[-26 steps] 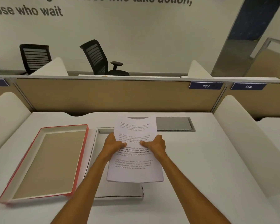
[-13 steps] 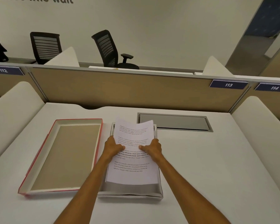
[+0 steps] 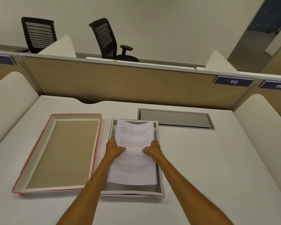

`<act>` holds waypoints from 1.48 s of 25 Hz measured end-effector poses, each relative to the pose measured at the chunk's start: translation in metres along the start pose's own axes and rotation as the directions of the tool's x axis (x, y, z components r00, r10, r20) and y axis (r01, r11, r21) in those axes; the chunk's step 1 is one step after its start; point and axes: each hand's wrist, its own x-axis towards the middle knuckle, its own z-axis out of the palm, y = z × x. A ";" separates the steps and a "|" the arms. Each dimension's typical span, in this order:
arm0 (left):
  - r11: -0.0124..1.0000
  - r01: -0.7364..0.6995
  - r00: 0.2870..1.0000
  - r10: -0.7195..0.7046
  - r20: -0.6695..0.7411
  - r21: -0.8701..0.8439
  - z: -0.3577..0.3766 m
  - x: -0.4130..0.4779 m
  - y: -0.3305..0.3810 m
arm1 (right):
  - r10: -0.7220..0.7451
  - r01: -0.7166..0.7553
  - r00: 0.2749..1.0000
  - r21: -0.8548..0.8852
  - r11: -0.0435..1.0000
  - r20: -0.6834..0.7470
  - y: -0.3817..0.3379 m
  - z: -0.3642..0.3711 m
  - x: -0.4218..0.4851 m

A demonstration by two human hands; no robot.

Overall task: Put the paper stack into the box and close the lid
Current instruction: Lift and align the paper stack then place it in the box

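here, nearest the camera, two bare forearms reach over the bench (image 3: 209, 159) to one box (image 3: 160, 191), a shallow grey tray. the left hand (image 3: 114, 149) and right hand (image 3: 152, 150) each hold a side edge of the one paper stack (image 3: 133, 174), thumbs on top of the printed sheet; that is the grip, closed on the paper from both sides. the stack hangs over the box, its near end low inside the walls and its far end curled up above the far rim. whether the underside already touches the box floor, i cannot tell. so the first part looks nearly done but not finished: the paper has yet to lie flat and be let go. the second part is untouched: the one lid (image 3: 62, 153), red-edged and inside up, lies just beside the box on the left. farther back sit one grey hatch (image 3: 175, 118) in the bench, a partition, and two black chairs behind it.
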 end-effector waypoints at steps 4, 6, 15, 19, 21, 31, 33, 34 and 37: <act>1.000 0.026 1.000 -0.026 -0.002 0.017 0.004 0.004 -0.006 | -0.032 0.033 0.999 -0.057 0.998 0.014 0.001 0.004 0.001; 0.999 0.031 1.000 -0.031 0.000 0.025 0.004 0.004 -0.009 | -0.039 0.040 0.999 -0.086 0.995 0.015 0.003 0.006 0.002; 1.000 0.028 1.000 -0.028 0.007 0.005 0.011 0.007 -0.018 | -0.050 0.050 0.999 -0.113 0.992 0.001 0.013 0.009 0.009; 0.999 0.036 0.999 -0.036 0.009 0.000 0.011 0.009 -0.020 | -0.022 0.023 1.000 -0.099 0.995 0.008 0.013 0.010 0.011; 0.999 0.039 0.999 -0.039 0.006 0.003 0.012 0.009 -0.022 | -0.013 0.014 1.000 -0.086 0.996 0.010 0.015 0.011 0.011; 1.000 0.026 0.998 -0.025 -0.051 0.015 0.015 0.004 -0.030 | 0.032 -0.033 0.999 -0.041 0.999 -0.025 0.026 0.016 0.010; 1.000 0.013 0.996 -0.012 -0.085 0.011 0.016 0.001 -0.030 | 0.027 -0.027 0.998 -0.015 1.000 -0.051 0.028 0.017 0.009; 1.000 0.005 0.995 -0.005 -0.104 0.004 0.017 -0.002 -0.031 | 0.022 -0.023 0.997 -0.006 1.000 -0.068 0.028 0.018 0.008; 0.999 -0.024 0.987 0.020 -0.162 -0.024 0.019 -0.011 -0.032 | 0.002 0.000 0.993 0.012 1.000 -0.118 0.030 0.021 0.006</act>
